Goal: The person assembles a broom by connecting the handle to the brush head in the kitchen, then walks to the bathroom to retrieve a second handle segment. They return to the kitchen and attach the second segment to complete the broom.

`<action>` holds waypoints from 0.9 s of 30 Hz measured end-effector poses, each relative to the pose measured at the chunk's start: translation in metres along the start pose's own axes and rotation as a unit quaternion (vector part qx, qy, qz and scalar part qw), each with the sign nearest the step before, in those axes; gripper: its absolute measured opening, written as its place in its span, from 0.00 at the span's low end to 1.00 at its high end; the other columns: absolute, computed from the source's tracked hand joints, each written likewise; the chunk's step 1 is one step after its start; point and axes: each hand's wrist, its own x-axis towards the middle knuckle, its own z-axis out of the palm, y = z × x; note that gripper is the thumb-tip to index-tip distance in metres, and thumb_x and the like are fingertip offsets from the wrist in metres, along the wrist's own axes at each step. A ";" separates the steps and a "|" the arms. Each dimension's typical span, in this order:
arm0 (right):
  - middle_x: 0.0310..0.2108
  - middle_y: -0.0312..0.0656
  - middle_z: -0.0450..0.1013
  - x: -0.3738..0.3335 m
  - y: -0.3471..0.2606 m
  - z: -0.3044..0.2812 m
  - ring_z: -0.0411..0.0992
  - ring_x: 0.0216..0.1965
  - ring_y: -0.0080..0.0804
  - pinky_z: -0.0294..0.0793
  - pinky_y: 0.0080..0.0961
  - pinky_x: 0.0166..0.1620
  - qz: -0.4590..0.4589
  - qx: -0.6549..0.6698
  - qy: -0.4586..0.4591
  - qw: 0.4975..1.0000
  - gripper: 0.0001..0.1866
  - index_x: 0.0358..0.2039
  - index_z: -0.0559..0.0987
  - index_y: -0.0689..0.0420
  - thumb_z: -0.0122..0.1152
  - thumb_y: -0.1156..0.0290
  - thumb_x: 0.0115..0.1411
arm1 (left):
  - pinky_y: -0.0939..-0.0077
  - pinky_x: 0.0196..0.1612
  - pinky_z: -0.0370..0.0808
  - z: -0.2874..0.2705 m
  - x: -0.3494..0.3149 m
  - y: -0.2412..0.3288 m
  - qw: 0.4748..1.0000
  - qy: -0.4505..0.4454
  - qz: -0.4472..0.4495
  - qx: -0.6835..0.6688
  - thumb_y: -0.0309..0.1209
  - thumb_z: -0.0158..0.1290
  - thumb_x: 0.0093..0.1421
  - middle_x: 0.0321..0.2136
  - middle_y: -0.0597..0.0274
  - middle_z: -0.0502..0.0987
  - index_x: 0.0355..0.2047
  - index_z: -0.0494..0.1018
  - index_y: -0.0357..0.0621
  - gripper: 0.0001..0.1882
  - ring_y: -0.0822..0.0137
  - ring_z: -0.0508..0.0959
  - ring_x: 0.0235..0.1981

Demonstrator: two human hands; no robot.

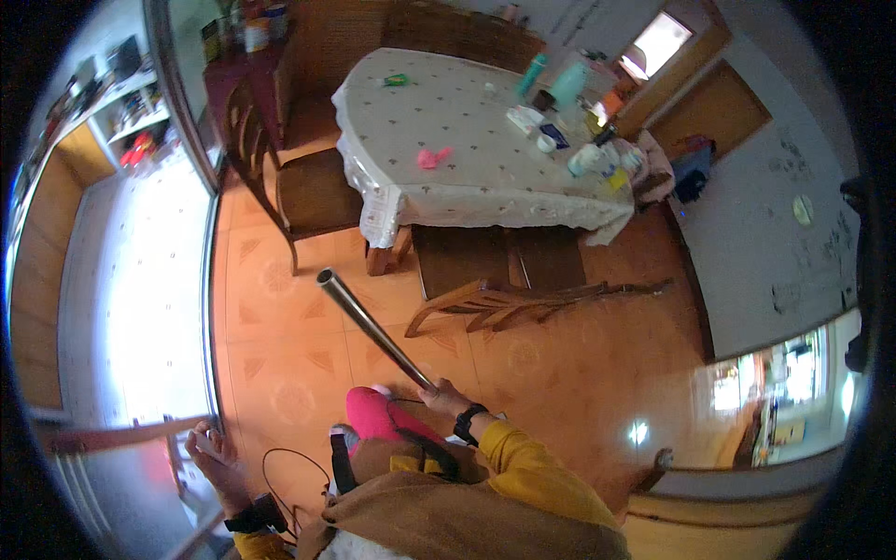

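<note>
My right hand (448,401) is closed around one end of a shiny metal tube (373,327). The tube slants up and to the left over the tiled floor, its hollow far end facing up. Low on the left, my left hand (217,462) has its fingers loosely bent and apart, with no held thing that I can make out. It is beside the end of a brown rail (140,434); whether it touches the rail cannot be told. Between my arms, a bright pink garment (383,415) shows below my brown clothing. A thin dark cable (271,457) loops near my left wrist.
Ahead stands a table with a pale patterned cloth (411,121), bearing a pink item (432,158), a green packet (396,80), bottles and cups. Wooden chairs (322,191) flank its left and near sides. A glass sliding door frame (207,299) runs along the left, a grey-white wall (775,233) along the right.
</note>
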 end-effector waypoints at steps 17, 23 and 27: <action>0.14 0.45 0.61 0.206 -0.215 0.080 0.65 0.20 0.38 0.61 0.41 0.27 0.073 0.010 -0.018 0.997 0.19 0.21 0.72 0.62 0.49 0.59 0.61 | 0.84 0.11 0.54 0.068 0.266 0.145 0.999 -0.033 -0.033 -0.016 0.41 0.45 0.62 0.15 0.74 0.59 0.39 0.68 0.48 0.12 0.78 0.55 0.10; 0.11 0.35 0.56 0.286 -0.312 0.099 0.59 0.13 0.26 0.58 0.28 0.18 -0.045 0.057 -0.059 0.996 0.19 0.15 0.62 0.57 0.52 0.67 0.61 | 0.83 0.14 0.51 0.054 0.326 0.220 0.998 0.053 0.032 0.015 0.40 0.48 0.62 0.14 0.75 0.53 0.38 0.69 0.51 0.09 0.79 0.55 0.11; 0.12 0.37 0.50 0.350 -0.399 0.129 0.52 0.14 0.30 0.53 0.31 0.21 -0.037 0.043 -0.072 0.996 0.22 0.14 0.58 0.56 0.52 0.66 0.61 | 0.82 0.14 0.55 0.017 0.411 0.279 0.995 0.092 0.026 -0.031 0.37 0.49 0.59 0.14 0.73 0.55 0.40 0.68 0.48 0.11 0.78 0.58 0.12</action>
